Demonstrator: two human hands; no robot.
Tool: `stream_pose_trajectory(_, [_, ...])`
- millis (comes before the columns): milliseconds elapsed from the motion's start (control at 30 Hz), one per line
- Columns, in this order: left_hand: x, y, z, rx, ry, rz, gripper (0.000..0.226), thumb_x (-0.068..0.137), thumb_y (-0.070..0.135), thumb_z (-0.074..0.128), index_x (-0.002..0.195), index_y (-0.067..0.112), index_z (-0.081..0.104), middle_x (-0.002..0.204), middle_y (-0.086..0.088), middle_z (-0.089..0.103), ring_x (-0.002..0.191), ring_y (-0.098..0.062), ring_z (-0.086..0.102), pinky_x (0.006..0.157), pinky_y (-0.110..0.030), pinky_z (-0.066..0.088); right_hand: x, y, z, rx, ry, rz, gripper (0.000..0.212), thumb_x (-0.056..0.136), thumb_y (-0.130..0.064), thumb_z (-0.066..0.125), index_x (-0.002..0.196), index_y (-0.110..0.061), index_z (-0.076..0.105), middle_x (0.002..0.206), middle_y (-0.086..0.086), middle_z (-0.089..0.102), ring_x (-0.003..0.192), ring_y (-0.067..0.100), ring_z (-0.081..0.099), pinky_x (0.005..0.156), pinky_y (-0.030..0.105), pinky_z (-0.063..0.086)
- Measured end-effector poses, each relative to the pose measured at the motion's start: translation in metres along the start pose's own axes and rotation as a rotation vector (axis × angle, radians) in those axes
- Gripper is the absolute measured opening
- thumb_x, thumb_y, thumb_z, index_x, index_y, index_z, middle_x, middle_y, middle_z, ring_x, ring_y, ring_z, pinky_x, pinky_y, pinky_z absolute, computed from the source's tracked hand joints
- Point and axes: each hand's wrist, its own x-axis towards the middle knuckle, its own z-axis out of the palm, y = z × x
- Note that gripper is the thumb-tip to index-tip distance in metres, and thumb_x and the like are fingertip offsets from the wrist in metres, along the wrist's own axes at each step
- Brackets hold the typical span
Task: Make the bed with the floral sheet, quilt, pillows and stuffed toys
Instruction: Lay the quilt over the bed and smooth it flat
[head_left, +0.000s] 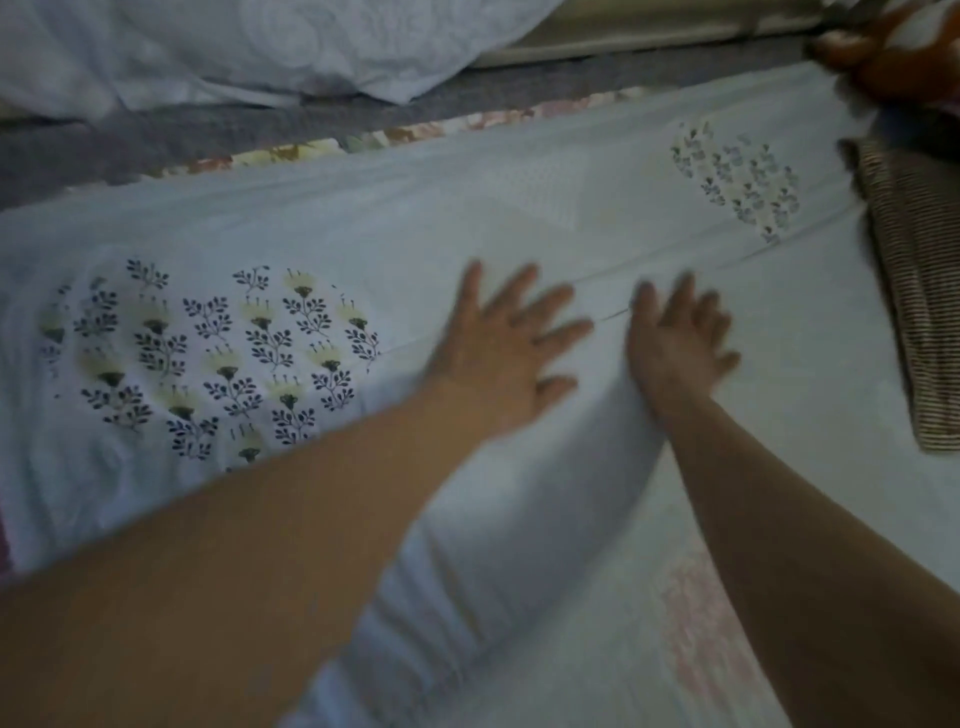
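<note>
Quilt (467, 218) lies beneath flat left hand (498, 343) and right hand (675, 345).

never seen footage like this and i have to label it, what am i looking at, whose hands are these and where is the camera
There is no machine here. This is one picture from a camera worn on a person's head, looking forward and down, so the two bare arms coming in from below are the wearer's own. The left hand and the right hand lie side by side, fingers spread, flat on a white quilt with patches of printed flowers. Neither holds anything; they seem to be smoothing it, and are slightly blurred. Past the quilt's far edge a strip of flowered sheet shows. A white pillow lies at top left, an orange stuffed toy at top right, a brown striped cloth at the right edge.
</note>
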Motion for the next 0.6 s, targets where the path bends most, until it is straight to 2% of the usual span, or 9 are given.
stream_pose_trajectory(100, [-0.002,-0.076,0.003,0.067,0.027,-0.179,0.063,0.093,0.065,0.011,0.152,0.043,0.009,0.163,0.009,0.005,0.15,-0.027,0.0,0.112,-0.067,-0.001,-0.016,-0.099,0.031,-0.015,0.011,-0.322,0.062,0.097,-0.062,0.018,0.153,-0.038,0.014,0.164,-0.002,0.007,0.15,0.028,0.003,0.115,0.059,0.0])
stream_pose_trajectory(200, [-0.024,-0.138,0.006,0.157,0.042,-0.37,0.061,0.094,0.06,0.007,0.151,0.041,0.012,0.162,0.006,0.011,0.148,-0.034,0.007,0.11,-0.07,0.007,-0.05,-0.176,0.047,-0.009,-0.048,-0.617,0.053,0.101,-0.052,0.019,0.153,-0.041,0.015,0.164,-0.003,0.006,0.15,0.031,-0.001,0.116,0.058,-0.002])
stream_pose_trajectory(300, [-0.042,-0.168,0.006,0.154,0.015,-0.532,0.061,0.095,0.055,0.008,0.152,0.036,0.017,0.162,0.0,0.014,0.146,-0.038,0.011,0.113,-0.066,0.009,-0.074,-0.203,0.048,-0.075,-0.134,-0.925,0.053,0.102,-0.047,0.021,0.154,-0.038,0.015,0.163,-0.008,0.007,0.15,0.027,-0.002,0.117,0.057,-0.002])
stream_pose_trajectory(367, [-0.04,-0.164,0.006,0.114,0.003,-0.571,0.059,0.096,0.054,0.012,0.153,0.037,0.015,0.162,0.0,0.013,0.147,-0.038,0.008,0.115,-0.064,0.003,-0.068,-0.192,0.04,-0.057,-0.118,-1.017,0.053,0.102,-0.047,0.023,0.154,-0.035,0.021,0.163,-0.005,0.015,0.15,0.027,0.006,0.118,0.054,0.008])
stream_pose_trajectory(433, [-0.034,-0.16,0.002,0.076,-0.03,-0.621,0.058,0.096,0.053,0.012,0.153,0.041,0.009,0.163,0.001,0.006,0.148,-0.038,0.001,0.115,-0.064,-0.002,-0.058,-0.165,0.03,-0.004,0.077,-0.907,0.06,0.098,-0.051,0.015,0.152,-0.03,0.03,0.159,0.005,0.026,0.147,0.034,0.02,0.114,0.052,0.023])
stream_pose_trajectory(500, [-0.028,-0.151,-0.011,0.069,-0.027,-0.619,0.059,0.096,0.048,0.018,0.154,0.038,0.006,0.164,-0.002,-0.001,0.147,-0.042,-0.003,0.114,-0.065,-0.003,-0.049,-0.119,0.022,-0.013,0.246,-0.591,0.069,0.092,-0.056,0.008,0.152,-0.03,0.029,0.158,0.009,0.028,0.146,0.037,0.022,0.112,0.053,0.025])
stream_pose_trajectory(567, [-0.03,-0.126,-0.029,0.095,0.082,-0.442,0.062,0.096,0.042,0.03,0.154,0.03,0.014,0.163,-0.008,0.004,0.146,-0.043,0.002,0.115,-0.063,0.001,-0.052,-0.067,0.015,0.004,0.328,-0.27,0.071,0.092,-0.059,0.013,0.152,-0.025,0.029,0.157,0.015,0.028,0.144,0.042,0.022,0.111,0.058,0.024])
stream_pose_trajectory(600, [-0.036,-0.108,-0.033,0.092,0.111,-0.286,0.062,0.095,0.043,0.033,0.153,0.029,0.019,0.163,-0.008,0.009,0.147,-0.041,0.004,0.115,-0.063,0.003,-0.06,-0.045,0.014,0.03,0.318,-0.134,0.073,0.092,-0.061,0.015,0.153,-0.022,0.029,0.156,0.019,0.027,0.143,0.045,0.023,0.11,0.061,0.023])
